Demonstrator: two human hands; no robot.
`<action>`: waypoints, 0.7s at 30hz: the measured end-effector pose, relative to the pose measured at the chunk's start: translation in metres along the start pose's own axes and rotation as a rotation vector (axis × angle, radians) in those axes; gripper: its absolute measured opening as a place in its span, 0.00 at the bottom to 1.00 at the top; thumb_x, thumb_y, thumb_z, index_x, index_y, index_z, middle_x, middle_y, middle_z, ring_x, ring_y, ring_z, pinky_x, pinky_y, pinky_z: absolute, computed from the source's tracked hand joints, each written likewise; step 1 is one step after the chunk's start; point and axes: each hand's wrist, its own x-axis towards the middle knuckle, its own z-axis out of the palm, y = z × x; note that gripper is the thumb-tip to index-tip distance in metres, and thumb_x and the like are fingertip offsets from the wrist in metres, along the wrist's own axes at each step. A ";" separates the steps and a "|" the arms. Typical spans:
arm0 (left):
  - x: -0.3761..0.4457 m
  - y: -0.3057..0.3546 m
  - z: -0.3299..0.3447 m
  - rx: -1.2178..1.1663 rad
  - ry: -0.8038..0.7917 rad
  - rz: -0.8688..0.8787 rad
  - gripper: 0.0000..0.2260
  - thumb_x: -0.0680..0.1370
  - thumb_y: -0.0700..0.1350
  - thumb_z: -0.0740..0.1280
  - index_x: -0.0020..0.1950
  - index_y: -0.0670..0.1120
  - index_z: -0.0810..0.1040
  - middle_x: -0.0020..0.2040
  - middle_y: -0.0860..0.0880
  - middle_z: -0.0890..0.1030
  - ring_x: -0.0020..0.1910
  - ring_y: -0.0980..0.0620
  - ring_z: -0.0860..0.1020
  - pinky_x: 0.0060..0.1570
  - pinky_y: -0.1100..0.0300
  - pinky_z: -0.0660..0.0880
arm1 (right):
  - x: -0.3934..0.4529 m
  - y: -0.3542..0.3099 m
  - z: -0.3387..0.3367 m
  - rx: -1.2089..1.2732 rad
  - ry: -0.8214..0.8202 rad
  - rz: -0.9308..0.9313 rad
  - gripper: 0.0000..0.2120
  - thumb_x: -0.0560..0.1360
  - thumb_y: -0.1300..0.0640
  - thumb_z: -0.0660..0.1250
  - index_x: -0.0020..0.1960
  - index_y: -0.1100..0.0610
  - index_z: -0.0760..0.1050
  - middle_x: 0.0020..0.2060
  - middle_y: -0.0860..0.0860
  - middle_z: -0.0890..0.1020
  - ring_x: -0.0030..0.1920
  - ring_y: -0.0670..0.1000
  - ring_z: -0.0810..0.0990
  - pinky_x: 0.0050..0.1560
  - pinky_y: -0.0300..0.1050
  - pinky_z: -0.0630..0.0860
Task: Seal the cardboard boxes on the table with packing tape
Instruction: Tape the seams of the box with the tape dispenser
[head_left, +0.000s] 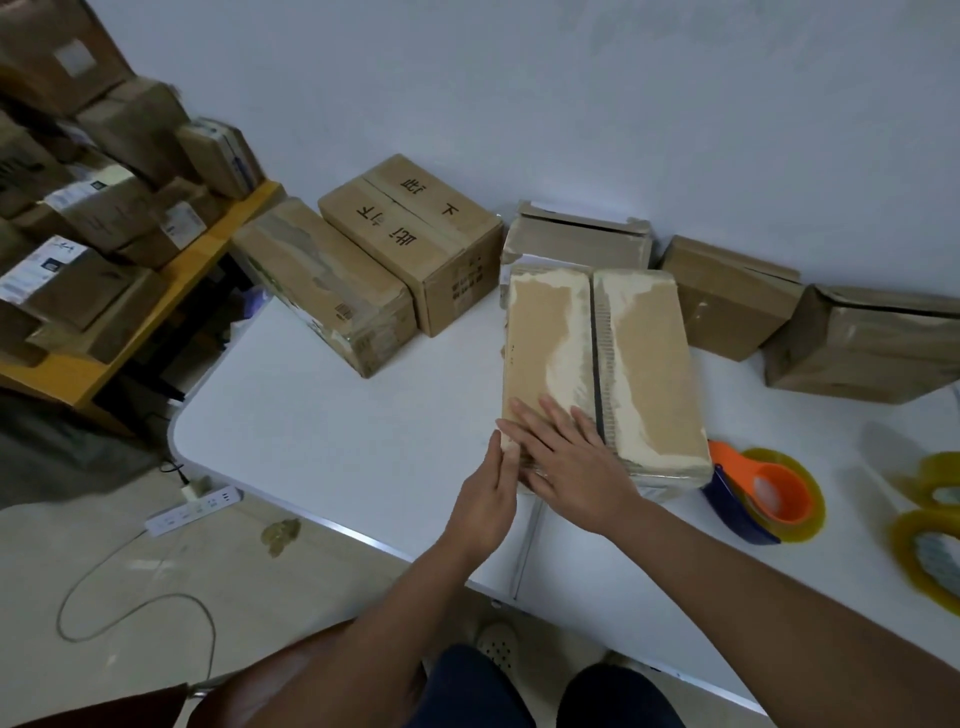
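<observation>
A flat cardboard box (644, 358) lies on the white table (322, 431) in front of me, its two top flaps closed with a dark gap between them. My right hand (576, 467) lies flat on the near end of the left flap, fingers straight. My left hand (485, 501) touches the box's near left corner with straight fingers. An orange and blue tape dispenser (761, 491) with a yellowish roll lies just right of the box.
Several more cardboard boxes (415, 239) stand along the wall at the table's far edge. Two spare tape rolls (930, 525) lie at the right edge. A yellow shelf (130, 332) stacked with parcels stands to the left. A power strip (195, 509) lies on the floor.
</observation>
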 end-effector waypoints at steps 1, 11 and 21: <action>0.003 0.000 -0.004 -0.002 -0.024 -0.010 0.25 0.84 0.59 0.46 0.81 0.55 0.52 0.73 0.58 0.66 0.71 0.55 0.69 0.61 0.77 0.61 | -0.001 0.002 -0.004 0.062 0.013 -0.006 0.27 0.81 0.38 0.47 0.79 0.39 0.47 0.79 0.40 0.46 0.79 0.48 0.41 0.77 0.57 0.46; 0.074 0.032 -0.013 -0.069 0.053 -0.055 0.28 0.84 0.60 0.47 0.82 0.52 0.47 0.81 0.52 0.55 0.79 0.49 0.57 0.75 0.55 0.53 | -0.052 0.078 -0.045 0.880 0.301 0.967 0.29 0.83 0.48 0.54 0.80 0.56 0.49 0.76 0.58 0.62 0.74 0.61 0.63 0.70 0.51 0.62; 0.078 0.007 0.010 -0.067 0.110 0.043 0.30 0.80 0.60 0.58 0.78 0.48 0.54 0.74 0.47 0.66 0.72 0.47 0.68 0.71 0.44 0.68 | -0.063 0.069 -0.041 1.089 0.275 0.866 0.22 0.84 0.51 0.54 0.76 0.52 0.57 0.63 0.50 0.72 0.58 0.49 0.71 0.58 0.45 0.70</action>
